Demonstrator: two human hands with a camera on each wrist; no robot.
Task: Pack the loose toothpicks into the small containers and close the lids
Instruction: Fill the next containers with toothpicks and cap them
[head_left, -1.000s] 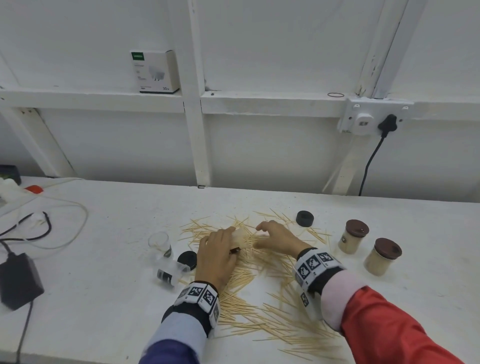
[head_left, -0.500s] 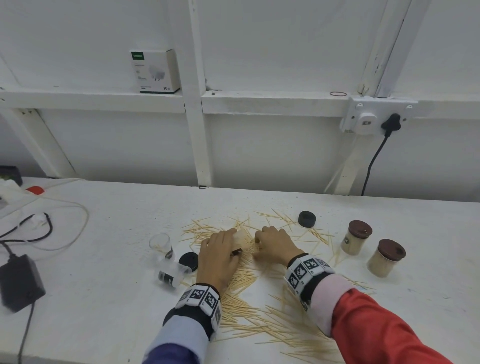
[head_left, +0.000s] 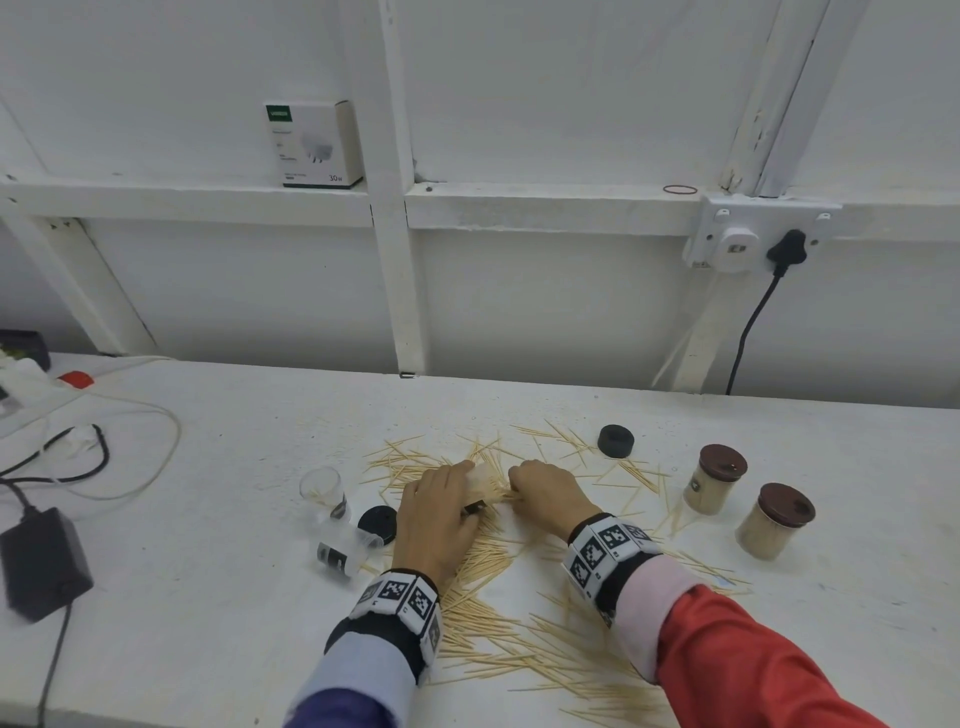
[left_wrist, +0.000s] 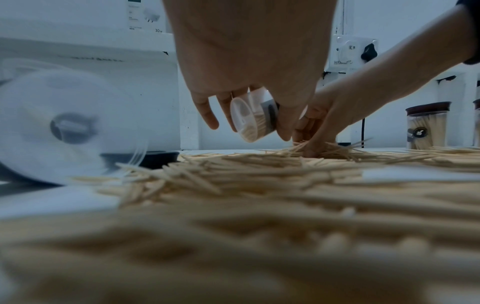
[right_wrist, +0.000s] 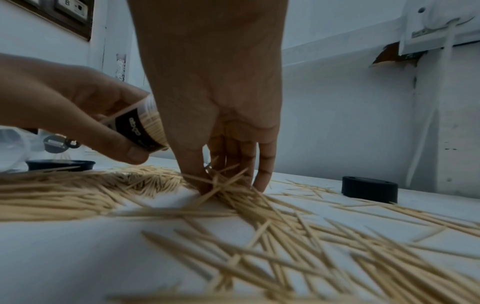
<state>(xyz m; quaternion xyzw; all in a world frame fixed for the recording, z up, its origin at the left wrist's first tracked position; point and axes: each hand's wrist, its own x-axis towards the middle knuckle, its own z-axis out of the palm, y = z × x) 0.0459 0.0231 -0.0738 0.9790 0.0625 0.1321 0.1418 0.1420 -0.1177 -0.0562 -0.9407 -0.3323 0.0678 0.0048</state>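
Step in hand, as judged: filling the third container. Left hand (head_left: 439, 512) holds a small clear container (left_wrist: 253, 117) tilted just above the tabletop (head_left: 208, 519), fingers and thumb curled round its barrel; it is already partly filled with toothpicks, its mouth turned toward the right hand. Right hand (head_left: 548, 493) is down in the loose toothpicks (head_left: 493, 613), fingertips (right_wrist: 205, 185) bunched and pinching a small cluster off the tabletop, just beside the container's mouth. Loose toothpicks lie spread over the middle of the tabletop, under and around both hands and toward the near edge. Two filled containers with brown lids (head_left: 714, 478) (head_left: 776, 527) stand upright, well to the right. Two more clear containers are to the left: one upright (head_left: 324, 491), one on its side (head_left: 343, 551), both apparently empty. Two black lids lie loose: one (head_left: 378, 522) beside the left hand, one (head_left: 616, 440) at the far right of the pile. Next move calls for lifting the pinched cluster, getting the sticks roughly parallel, and feeding them into the tilted mouth. Crossed sticks in the pinch are likely to catch on the rim. Much remains: most toothpicks unpacked, three containers still unlidded.
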